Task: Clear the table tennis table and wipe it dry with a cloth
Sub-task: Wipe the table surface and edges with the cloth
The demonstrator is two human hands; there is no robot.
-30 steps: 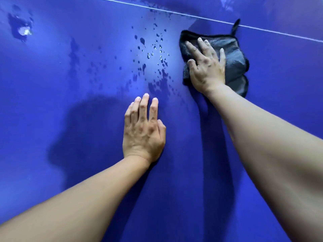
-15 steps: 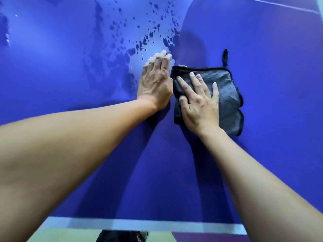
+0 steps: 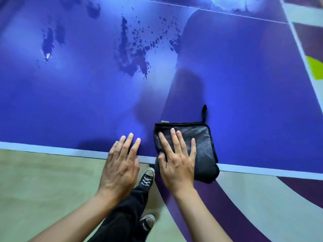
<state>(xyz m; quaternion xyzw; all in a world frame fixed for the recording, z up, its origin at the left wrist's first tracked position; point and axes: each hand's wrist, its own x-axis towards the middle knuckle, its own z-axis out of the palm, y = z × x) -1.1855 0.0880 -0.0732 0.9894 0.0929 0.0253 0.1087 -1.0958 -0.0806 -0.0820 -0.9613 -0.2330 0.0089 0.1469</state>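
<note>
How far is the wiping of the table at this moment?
Done: the table looks dry right of the droplets. In hand: the right hand presses the cloth at the near edge; the left hand rests beside it. Left: the droplets and wet patches farther up.

A sports or games room: a blue table tennis table with white edge lines stands on a purple-and-grey patterned floor.

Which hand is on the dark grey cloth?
The right hand, flat on the dark grey folded cloth; the left hand touches only the blue table.
</note>
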